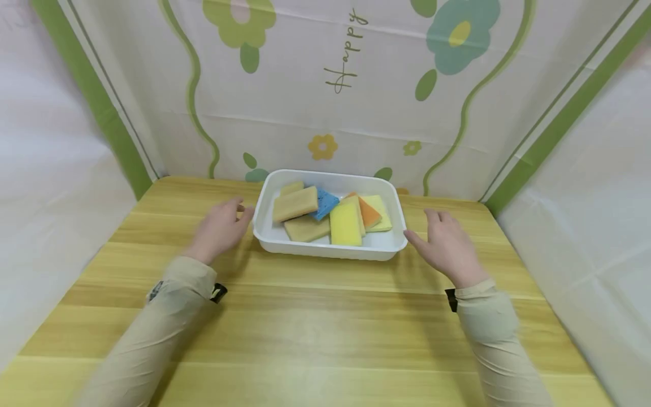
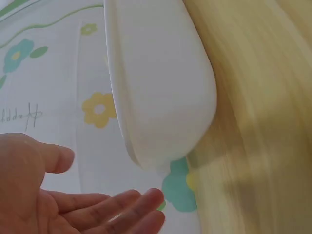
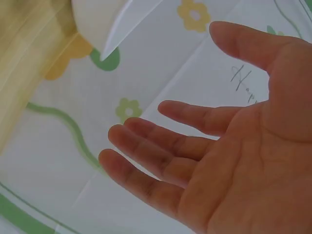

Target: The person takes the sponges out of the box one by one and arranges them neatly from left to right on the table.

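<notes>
A white plastic tray (image 1: 325,250) stands on the wooden table near its back edge. Inside lie several flat sponges: tan ones on the left, a blue sponge (image 1: 324,203), a yellow sponge (image 1: 346,223), an orange sponge (image 1: 369,213) and a pale yellow one at the right. Beside the tray's left end is my left hand (image 1: 220,227), fingers relaxed, with a gap to the tray wall (image 2: 161,83) in the left wrist view. At the right end, my right hand (image 1: 450,246) has its palm toward the tray, fingers loosely spread and holding nothing (image 3: 234,146).
The wooden table (image 1: 305,339) stretches toward me in front of the tray. Right behind the tray hangs a white curtain (image 1: 285,102) with printed flowers, and white sheets flank the table on both sides.
</notes>
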A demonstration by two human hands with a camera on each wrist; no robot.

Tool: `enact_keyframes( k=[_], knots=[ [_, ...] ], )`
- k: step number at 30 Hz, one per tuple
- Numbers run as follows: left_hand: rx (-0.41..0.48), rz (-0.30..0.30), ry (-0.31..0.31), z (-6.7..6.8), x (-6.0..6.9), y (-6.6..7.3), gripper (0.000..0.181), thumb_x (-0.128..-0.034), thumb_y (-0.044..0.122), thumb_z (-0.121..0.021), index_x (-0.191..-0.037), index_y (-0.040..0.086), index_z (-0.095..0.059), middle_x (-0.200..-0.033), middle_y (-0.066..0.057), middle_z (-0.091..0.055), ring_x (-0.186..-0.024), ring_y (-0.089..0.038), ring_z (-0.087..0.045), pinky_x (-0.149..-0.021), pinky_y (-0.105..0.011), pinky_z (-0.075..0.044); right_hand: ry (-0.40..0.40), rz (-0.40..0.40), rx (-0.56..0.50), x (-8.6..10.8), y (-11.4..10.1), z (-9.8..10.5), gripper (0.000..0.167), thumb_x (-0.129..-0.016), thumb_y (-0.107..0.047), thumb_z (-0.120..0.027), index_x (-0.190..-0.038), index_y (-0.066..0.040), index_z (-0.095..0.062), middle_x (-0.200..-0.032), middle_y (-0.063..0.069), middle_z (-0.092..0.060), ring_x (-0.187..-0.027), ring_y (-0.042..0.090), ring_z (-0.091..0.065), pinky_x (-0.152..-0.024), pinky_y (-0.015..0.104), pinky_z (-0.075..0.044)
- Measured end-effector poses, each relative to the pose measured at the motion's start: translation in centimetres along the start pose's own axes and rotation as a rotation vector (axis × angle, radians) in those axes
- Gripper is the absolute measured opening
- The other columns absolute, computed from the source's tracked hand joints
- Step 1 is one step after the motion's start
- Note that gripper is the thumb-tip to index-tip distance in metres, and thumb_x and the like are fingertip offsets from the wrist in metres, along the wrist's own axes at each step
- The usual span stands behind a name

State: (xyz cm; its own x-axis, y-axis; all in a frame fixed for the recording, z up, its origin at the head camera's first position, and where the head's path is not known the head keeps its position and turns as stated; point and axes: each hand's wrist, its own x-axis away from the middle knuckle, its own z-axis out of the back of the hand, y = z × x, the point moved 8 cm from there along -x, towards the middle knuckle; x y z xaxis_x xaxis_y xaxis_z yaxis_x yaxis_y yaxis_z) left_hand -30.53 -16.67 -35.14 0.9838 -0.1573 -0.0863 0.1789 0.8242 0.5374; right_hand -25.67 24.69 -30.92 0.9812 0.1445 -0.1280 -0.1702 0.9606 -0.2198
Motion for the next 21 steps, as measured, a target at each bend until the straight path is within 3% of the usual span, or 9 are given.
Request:
enact_keyframes(
  k=[5,8,12,16,21],
  knots=[
    [0.025,0.046,-0.055,-1.5,-0.9,0.3,0.067,-0.1046,0.045,-0.035,-0.141,-0.01,-0.039,-0.125,-0.026,-0.059,-0.109,-0.041,-0.058,-0.085,-0.055,-0.048,0.03,-0.014,-0.028,-0.5,-2.2,-0.1,0.073,-0.098,-0.041,-0.055,-0.137,0.018,-0.039,-0.131,0.04,-0.044,-0.119,0.053,-0.044,-0.091,0.064,-0.04],
    [0.011,0.057,-0.035,-1.7,-1.3,0.5,0.053,-0.1049,0.04,-0.037,-0.124,-0.007,-0.053,-0.107,-0.023,-0.063,-0.09,-0.035,-0.061,-0.07,-0.048,-0.05,0.044,-0.004,-0.06,-0.8,-3.5,-0.3,0.068,-0.097,-0.039,-0.056,-0.136,0.016,-0.043,-0.128,0.037,-0.048,-0.116,0.05,-0.048,-0.089,0.062,-0.043],
    [0.021,0.038,-0.018,-1.9,-1.5,0.5,0.035,-0.105,0.024,-0.04,-0.104,-0.005,-0.06,-0.082,-0.016,-0.058,-0.065,-0.027,-0.053,-0.053,-0.038,-0.043,0.042,0.01,-0.072,-1.3,-5.1,-1.0,0.064,-0.096,-0.036,-0.057,-0.133,0.015,-0.047,-0.125,0.035,-0.052,-0.111,0.047,-0.053,-0.086,0.059,-0.046],
    [0.071,-0.01,-0.023,-2.2,-1.8,0.2,0.028,-0.1029,0.01,-0.045,-0.11,-0.007,-0.066,-0.075,-0.012,-0.057,-0.057,-0.021,-0.048,-0.051,-0.033,-0.039,0.051,0.02,-0.056,-1.8,-6.9,-1.2,0.062,-0.096,-0.035,-0.058,-0.131,0.015,-0.05,-0.124,0.034,-0.053,-0.109,0.046,-0.055,-0.085,0.057,-0.047],
    [0.144,-0.019,-0.047,-2.5,-2.1,-0.2,0.033,-0.1016,0.009,-0.049,-0.126,-0.011,-0.059,-0.081,-0.016,-0.063,-0.06,-0.021,-0.052,-0.053,-0.032,-0.043,0.042,0.017,-0.033,-2.8,-9.2,-1.4,0.06,-0.095,-0.036,-0.059,-0.128,0.014,-0.052,-0.118,0.03,-0.056,-0.101,0.043,-0.058,-0.079,0.055,-0.05]
  ],
)
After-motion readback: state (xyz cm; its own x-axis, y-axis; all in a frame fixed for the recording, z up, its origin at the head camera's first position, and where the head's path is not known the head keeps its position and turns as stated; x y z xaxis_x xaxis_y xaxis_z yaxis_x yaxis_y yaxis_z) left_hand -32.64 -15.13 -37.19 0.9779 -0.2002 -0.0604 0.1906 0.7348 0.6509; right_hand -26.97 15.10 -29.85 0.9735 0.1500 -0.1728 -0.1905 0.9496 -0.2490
